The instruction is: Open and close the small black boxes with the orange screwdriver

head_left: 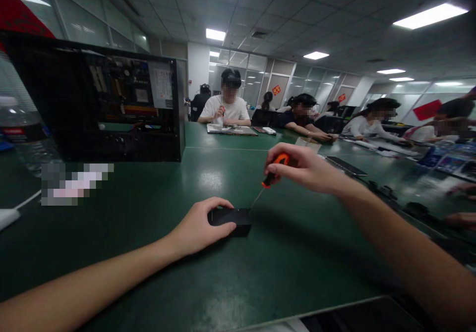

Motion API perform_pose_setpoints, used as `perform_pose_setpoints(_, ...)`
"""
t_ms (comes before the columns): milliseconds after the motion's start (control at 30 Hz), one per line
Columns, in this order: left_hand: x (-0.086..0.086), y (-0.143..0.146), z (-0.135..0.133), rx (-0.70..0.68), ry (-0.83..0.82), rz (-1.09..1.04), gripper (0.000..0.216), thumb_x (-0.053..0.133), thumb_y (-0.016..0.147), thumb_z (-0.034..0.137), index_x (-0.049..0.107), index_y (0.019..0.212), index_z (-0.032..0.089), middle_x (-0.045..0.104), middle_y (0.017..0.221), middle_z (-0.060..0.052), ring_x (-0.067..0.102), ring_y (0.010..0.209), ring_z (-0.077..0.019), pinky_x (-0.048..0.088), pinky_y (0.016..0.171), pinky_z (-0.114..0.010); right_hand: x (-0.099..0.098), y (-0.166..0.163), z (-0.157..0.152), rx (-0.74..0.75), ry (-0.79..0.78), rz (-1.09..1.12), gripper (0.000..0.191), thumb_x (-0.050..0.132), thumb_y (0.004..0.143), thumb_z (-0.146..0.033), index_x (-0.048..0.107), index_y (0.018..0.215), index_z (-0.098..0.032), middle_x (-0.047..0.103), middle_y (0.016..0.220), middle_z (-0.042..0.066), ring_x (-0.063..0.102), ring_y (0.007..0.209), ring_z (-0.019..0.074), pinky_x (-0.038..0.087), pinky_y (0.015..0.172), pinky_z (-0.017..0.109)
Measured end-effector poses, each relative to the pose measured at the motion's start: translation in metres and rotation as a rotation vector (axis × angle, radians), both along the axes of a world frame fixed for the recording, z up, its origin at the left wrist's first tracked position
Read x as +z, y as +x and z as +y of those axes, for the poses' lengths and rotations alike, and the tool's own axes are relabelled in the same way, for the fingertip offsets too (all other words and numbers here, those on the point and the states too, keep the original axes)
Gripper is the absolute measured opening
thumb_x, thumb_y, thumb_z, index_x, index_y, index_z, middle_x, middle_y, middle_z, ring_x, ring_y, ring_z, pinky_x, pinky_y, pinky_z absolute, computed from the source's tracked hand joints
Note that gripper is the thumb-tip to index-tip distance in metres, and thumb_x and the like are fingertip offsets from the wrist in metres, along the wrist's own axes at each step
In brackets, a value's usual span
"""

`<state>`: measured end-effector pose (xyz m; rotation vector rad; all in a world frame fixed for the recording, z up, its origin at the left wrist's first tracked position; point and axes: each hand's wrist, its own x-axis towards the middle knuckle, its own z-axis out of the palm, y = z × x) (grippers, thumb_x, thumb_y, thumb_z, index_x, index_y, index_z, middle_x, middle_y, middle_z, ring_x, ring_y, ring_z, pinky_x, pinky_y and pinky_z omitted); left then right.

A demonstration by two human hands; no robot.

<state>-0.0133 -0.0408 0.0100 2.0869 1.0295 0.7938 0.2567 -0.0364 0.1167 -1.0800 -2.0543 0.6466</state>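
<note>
On the green tabletop lies a small black rectangular box (241, 219), its exact kind not clear. My left hand (206, 223) grips it from the left, thumb along the near side and fingers over the far side. Above and to the right, my right hand (297, 166) is closed around the orange-and-black handle of a screwdriver (266, 179). Its thin shaft slants down to the left, and the tip is at the box's far right corner; whether it touches a screw is too small to tell.
An opened black computer case (122, 143) stands at the back left, beside a plastic bottle (28, 134). A dark flat panel (345, 165) lies to the right. Across the green table (156, 282) a person (225, 106) in a white shirt sits, with other people further right.
</note>
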Motion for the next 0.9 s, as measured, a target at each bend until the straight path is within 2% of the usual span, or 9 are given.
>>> perform_pose_setpoints(100, 0.005, 0.001, 0.0, -0.05, 0.017, 0.017, 0.035, 0.073, 0.081, 0.032, 0.075, 0.114, 0.021, 0.074, 0.111, -0.004, 0.068, 0.103, -0.0251, 0.049, 0.092, -0.034, 0.05, -0.008, -0.016, 0.192, 0.013, -0.528, 0.021, 0.065, 0.091, -0.034, 0.069, 0.104, -0.018, 0.074, 0.099, 0.006, 0.069, 0.087, 0.0174, 0.052, 0.072, 0.026)
perform_pose_setpoints(167, 0.007, 0.002, 0.001, -0.07, 0.024, 0.039, 0.034, 0.072, 0.081, 0.031, 0.076, 0.114, 0.021, 0.074, 0.109, -0.004, 0.067, 0.101, -0.0241, 0.049, 0.091, -0.033, 0.068, -0.017, -0.021, 0.305, 0.003, -0.719, 0.02, 0.059, 0.094, -0.03, 0.07, 0.108, -0.019, 0.074, 0.102, 0.005, 0.069, 0.088, 0.0163, 0.051, 0.073, 0.025)
perform_pose_setpoints(233, 0.007, 0.004, 0.002, -0.072, 0.023, 0.054, 0.035, 0.072, 0.081, 0.03, 0.077, 0.115, 0.021, 0.073, 0.107, -0.004, 0.068, 0.099, -0.0233, 0.049, 0.089, -0.032, 0.075, -0.026, -0.02, 0.378, 0.021, -0.794, 0.021, 0.056, 0.096, -0.028, 0.071, 0.109, -0.02, 0.075, 0.104, 0.003, 0.069, 0.089, 0.0153, 0.05, 0.075, 0.025)
perform_pose_setpoints(367, 0.007, 0.005, 0.006, -0.089, -0.001, 0.065, 0.037, 0.073, 0.081, 0.031, 0.076, 0.116, 0.021, 0.072, 0.106, -0.004, 0.067, 0.096, -0.0225, 0.049, 0.087, -0.032, 0.073, -0.033, -0.005, 0.412, 0.069, -0.776, 0.022, 0.056, 0.095, -0.028, 0.073, 0.107, -0.02, 0.076, 0.102, 0.004, 0.069, 0.089, 0.0151, 0.049, 0.074, 0.024)
perform_pose_setpoints(600, 0.009, 0.004, 0.01, -0.152, -0.033, 0.049, 0.042, 0.073, 0.081, 0.033, 0.074, 0.12, 0.018, 0.074, 0.11, -0.006, 0.067, 0.103, -0.0254, 0.05, 0.091, -0.033, 0.064, -0.034, 0.02, 0.486, 0.019, -0.617, 0.017, 0.064, 0.089, -0.026, 0.076, 0.1, -0.02, 0.077, 0.094, 0.002, 0.07, 0.082, 0.0139, 0.049, 0.069, 0.022)
perform_pose_setpoints(900, 0.011, 0.003, 0.009, -0.169, -0.034, 0.046, 0.043, 0.072, 0.082, 0.032, 0.074, 0.122, 0.017, 0.074, 0.112, -0.007, 0.069, 0.102, -0.0255, 0.051, 0.091, -0.033, 0.062, -0.036, 0.023, 0.514, 0.025, -0.601, 0.016, 0.066, 0.088, -0.026, 0.076, 0.098, -0.019, 0.077, 0.09, 0.002, 0.069, 0.078, 0.0124, 0.049, 0.066, 0.021)
